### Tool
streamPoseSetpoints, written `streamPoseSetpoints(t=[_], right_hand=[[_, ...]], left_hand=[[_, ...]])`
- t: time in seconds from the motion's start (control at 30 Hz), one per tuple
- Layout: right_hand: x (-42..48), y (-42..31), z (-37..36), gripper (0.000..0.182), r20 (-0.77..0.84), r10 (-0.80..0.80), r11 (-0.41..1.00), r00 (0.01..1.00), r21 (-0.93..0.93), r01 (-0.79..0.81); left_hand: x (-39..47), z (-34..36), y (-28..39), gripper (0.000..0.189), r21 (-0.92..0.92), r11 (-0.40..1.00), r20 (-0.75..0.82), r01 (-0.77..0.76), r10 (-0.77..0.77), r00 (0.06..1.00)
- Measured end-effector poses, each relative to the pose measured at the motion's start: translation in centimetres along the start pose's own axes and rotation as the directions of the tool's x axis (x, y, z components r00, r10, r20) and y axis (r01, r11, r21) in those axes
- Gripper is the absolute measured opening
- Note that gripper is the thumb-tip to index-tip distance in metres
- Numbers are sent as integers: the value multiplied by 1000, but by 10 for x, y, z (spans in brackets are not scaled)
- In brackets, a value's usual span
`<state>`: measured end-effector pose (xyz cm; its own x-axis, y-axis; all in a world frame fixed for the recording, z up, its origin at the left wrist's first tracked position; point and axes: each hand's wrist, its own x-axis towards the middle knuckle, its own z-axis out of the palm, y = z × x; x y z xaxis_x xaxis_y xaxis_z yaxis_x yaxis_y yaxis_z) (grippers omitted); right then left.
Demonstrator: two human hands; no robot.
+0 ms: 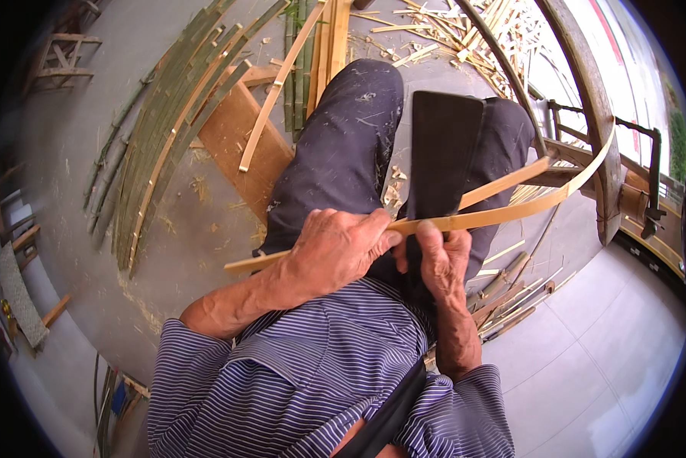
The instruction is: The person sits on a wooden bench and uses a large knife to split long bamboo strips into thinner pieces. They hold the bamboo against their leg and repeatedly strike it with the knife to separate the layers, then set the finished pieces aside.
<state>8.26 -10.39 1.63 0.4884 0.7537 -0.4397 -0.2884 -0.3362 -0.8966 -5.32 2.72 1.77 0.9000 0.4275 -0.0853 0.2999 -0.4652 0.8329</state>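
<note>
A long, pale split-bamboo strip (pixel 509 214) runs across my lap and curves up at its far right end. My left hand (pixel 343 243) is closed around it, and its left tail (pixel 251 264) sticks out past my wrist. My right hand (pixel 447 260) pinches the strip with the thumb on top, right beside the blade. A broad, dark knife blade (pixel 446 151) points away from me between my knees, its base against the strip. The knife's handle is hidden, so I cannot tell which fingers hold it. Another bamboo length (pixel 506 180) slants out behind the blade on the right.
Green bamboo slats (pixel 171 131) lie on the floor at left, near a wooden board (pixel 245 149). One loose strip (pixel 280 86) rests over that board. Bamboo offcuts (pixel 492 34) are heaped ahead. A curved wooden frame (pixel 592 86) stands close on the right.
</note>
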Motion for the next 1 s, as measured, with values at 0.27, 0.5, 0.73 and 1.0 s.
streamPoseSetpoints(t=[0.27,0.5,0.73,1.0], right_hand=[[0,11,13,38,10,-25,999,1000,-39,25],[4,2,5,41,-20,-118,991,993,-71,116],[6,15,13,28,-59,-251,955,966,-180,237],[11,-2,-12,43,-158,-73,976,985,189,103]], left_hand=[[-7,6,-17,30,-147,987,117,68,-51,992],[-5,11,-16,45,-181,983,42,37,-30,999],[2,13,-14,43,-340,938,84,75,-49,995],[-11,5,-22,52,-76,978,155,192,-178,972]])
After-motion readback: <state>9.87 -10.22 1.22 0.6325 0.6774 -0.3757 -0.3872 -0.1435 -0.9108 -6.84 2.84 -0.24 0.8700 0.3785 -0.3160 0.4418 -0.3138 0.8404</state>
